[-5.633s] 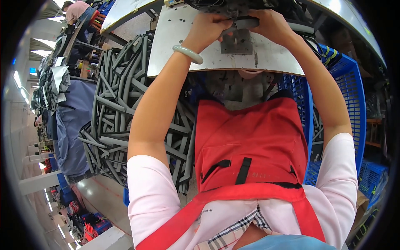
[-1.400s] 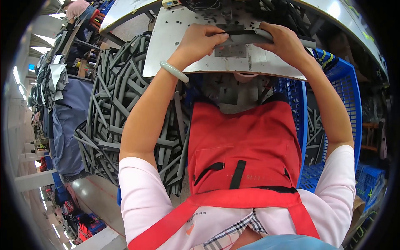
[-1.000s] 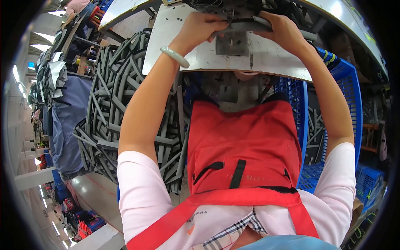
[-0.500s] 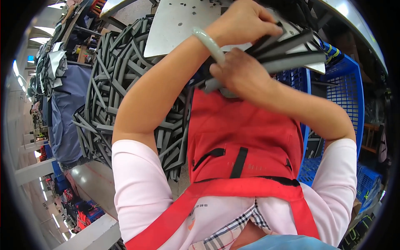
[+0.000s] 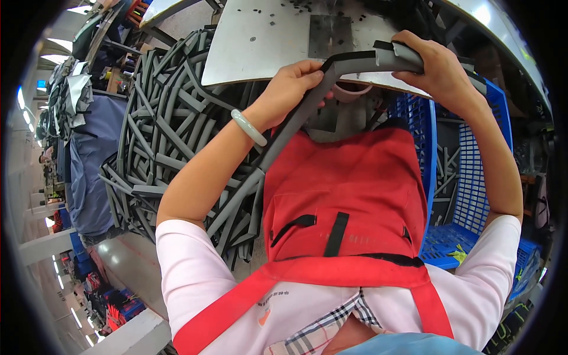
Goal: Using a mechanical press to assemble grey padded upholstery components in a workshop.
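Note:
A long grey strip with a black edge [image 5: 355,61] is stretched between my hands and bends sharply beside the left one. My left hand [image 5: 290,89] pinches it by the black edge, thumb and fingers closed. From there the strip slants down over my lap's left side toward a large heap of similar strips [image 5: 171,124]. My right hand [image 5: 438,68] is wrapped round the other end, where grey strip ends overlap; how many lie in the palm is hidden. Both hands are over the near edge of a pale worktable [image 5: 272,53].
Small black scraps [image 5: 299,7] and a dark metal plate [image 5: 329,36] are on the tabletop. A blue plastic crate [image 5: 429,177] holding grey strips stands at my right. My red apron [image 5: 349,171] covers my lap. Blue-grey cloth [image 5: 97,160] hangs at far left.
My hands were crossed close together over a bundle of strips. They have moved apart, left hand to the left and right hand to the right, with a strip now drawn between them.

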Motion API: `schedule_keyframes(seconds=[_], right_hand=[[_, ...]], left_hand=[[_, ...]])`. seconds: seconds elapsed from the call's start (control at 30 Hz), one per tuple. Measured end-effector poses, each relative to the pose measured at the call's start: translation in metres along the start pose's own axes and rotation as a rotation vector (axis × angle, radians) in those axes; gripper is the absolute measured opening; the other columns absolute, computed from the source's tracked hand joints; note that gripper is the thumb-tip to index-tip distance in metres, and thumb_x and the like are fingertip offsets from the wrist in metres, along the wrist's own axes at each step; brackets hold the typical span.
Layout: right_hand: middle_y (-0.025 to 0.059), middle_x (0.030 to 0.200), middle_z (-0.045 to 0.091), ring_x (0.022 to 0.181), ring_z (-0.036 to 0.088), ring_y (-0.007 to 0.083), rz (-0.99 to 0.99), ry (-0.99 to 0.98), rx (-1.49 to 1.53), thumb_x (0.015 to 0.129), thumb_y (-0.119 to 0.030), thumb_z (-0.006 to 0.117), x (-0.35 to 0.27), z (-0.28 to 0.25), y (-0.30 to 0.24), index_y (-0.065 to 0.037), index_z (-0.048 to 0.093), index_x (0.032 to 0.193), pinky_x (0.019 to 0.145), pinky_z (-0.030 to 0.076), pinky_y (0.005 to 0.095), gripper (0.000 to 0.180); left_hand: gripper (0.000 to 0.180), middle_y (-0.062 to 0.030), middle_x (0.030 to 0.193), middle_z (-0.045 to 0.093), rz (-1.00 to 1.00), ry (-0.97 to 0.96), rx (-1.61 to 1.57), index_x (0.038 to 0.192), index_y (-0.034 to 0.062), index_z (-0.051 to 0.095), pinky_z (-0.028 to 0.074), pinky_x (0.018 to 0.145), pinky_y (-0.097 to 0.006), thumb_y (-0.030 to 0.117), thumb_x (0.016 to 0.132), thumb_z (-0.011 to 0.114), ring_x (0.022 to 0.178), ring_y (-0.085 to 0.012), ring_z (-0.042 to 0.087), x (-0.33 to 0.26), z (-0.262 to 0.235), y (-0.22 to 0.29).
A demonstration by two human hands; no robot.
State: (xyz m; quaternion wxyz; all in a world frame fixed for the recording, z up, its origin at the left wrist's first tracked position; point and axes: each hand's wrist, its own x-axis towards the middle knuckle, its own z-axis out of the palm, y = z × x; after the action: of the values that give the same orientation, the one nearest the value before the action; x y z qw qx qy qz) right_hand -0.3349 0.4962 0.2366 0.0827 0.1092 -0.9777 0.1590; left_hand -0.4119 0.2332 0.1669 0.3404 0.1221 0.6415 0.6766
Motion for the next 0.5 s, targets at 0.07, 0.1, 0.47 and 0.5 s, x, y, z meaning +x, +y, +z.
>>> schedule_keyframes(seconds=[0.07,0.1,0.47,0.5], right_hand=[[0.0177,0.098,0.064,0.092,0.062,0.0325,0.096,-0.066,0.050,0.076,-0.017,0.077,0.001,-0.004,0.003,-0.007,0.052,0.122,0.084,0.048,0.0375,0.053],[0.0179,0.102,0.064,0.094,0.063,0.0294,0.092,-0.065,0.165,0.075,-0.019,0.078,0.000,-0.003,0.010,-0.004,0.052,0.124,0.087,0.047,0.0351,0.057],[0.0199,0.110,0.064,0.097,0.063,0.0239,0.133,-0.051,0.237,0.076,-0.022,0.078,0.032,0.002,0.034,0.003,0.050,0.131,0.093,0.046,0.0305,0.066],[0.0196,0.111,0.064,0.097,0.063,0.0240,0.110,-0.002,0.225,0.077,-0.023,0.078,0.034,0.008,0.042,0.002,0.050,0.132,0.093,0.046,0.0308,0.067]], left_hand=[[0.027,-0.0011,0.084,0.064,-0.079,-0.050,-0.010,0.108,0.0002,0.066,0.041,0.058,-0.019,0.023,0.097,0.056,0.065,-0.0057,0.053,0.000,-0.001,0.010],[0.027,-0.0001,0.079,0.063,-0.163,-0.100,-0.021,0.104,0.0008,0.068,0.038,0.053,-0.019,0.024,0.096,0.058,0.059,-0.0047,0.050,0.000,0.000,0.018],[0.032,-0.0003,0.068,0.060,0.282,0.062,0.563,0.104,-0.0027,0.069,0.033,0.048,-0.019,0.024,0.086,0.072,0.056,-0.0034,0.047,0.048,-0.021,0.063],[0.032,-0.0003,0.068,0.060,0.283,0.058,0.565,0.104,-0.0027,0.069,0.033,0.048,-0.019,0.024,0.086,0.072,0.056,-0.0034,0.047,0.052,-0.021,0.064]])
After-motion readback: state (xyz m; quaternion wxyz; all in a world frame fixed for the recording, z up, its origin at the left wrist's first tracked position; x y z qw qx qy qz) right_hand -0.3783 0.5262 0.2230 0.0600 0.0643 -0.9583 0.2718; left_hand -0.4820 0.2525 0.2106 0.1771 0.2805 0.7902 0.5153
